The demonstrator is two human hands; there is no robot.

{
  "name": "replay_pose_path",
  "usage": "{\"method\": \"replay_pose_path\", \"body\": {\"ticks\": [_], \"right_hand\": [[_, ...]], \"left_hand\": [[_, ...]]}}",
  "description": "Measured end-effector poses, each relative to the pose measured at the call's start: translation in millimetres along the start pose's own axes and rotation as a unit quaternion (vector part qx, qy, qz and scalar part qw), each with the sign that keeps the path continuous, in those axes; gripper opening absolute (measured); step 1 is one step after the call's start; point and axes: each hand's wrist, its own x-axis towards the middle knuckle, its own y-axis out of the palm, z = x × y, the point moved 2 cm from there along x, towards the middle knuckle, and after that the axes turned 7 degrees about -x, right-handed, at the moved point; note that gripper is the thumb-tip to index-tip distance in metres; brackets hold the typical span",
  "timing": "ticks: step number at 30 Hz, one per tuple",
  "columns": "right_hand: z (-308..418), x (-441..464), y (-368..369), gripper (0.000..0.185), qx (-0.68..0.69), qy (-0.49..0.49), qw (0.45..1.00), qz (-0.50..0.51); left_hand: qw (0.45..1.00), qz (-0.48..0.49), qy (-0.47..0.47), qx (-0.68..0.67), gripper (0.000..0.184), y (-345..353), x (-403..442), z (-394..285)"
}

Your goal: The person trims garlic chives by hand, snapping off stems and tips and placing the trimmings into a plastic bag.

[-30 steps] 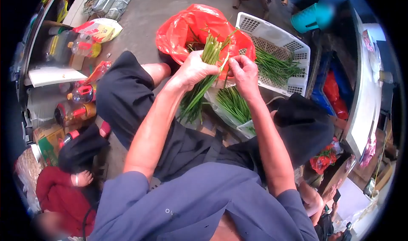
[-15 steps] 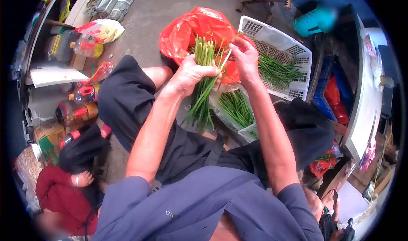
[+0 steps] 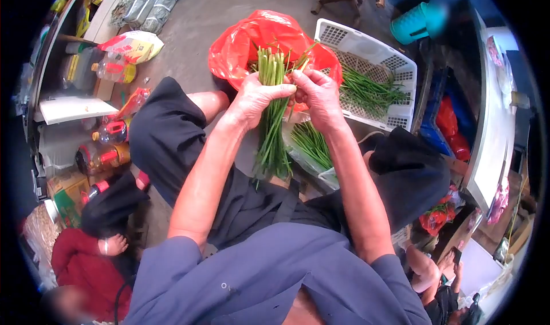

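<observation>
White plastic forms the crate [image 3: 364,43] ahead of you on the right, the loose green stalks [image 3: 372,93] lying in it. Next in size, the red bag [image 3: 228,53] stands open beyond your hands, overlapping the crate's near-left side in view. Smaller, the clear bag [image 3: 329,178] sits closer to you, near your right forearm, with more greens [image 3: 312,142] inside. Your bundle [image 3: 272,139] hangs between your knees, thick ends up before the red bag's mouth, thin ends down toward your lap. Your left hand [image 3: 252,100] wraps it, thumb across the front. Your right hand [image 3: 321,99] has its thumb and forefinger pinching a thin stalk [image 3: 304,66] beside the left thumb's tip.
</observation>
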Motion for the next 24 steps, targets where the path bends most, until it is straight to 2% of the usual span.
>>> {"method": "replay_pose_path", "body": {"ticks": [3, 24], "right_hand": [[1, -3, 4, 0.022, -0.109, -0.035, 0.993, -0.041], [-21, -2, -5, 0.024, -0.084, -0.039, 0.996, 0.004]], "left_hand": [[1.0, -0.004, 0.017, 0.024, 0.018, 3, 1, 1], [1.0, -0.008, -0.003, 0.021, 0.014, -1, 7, 7]]}}
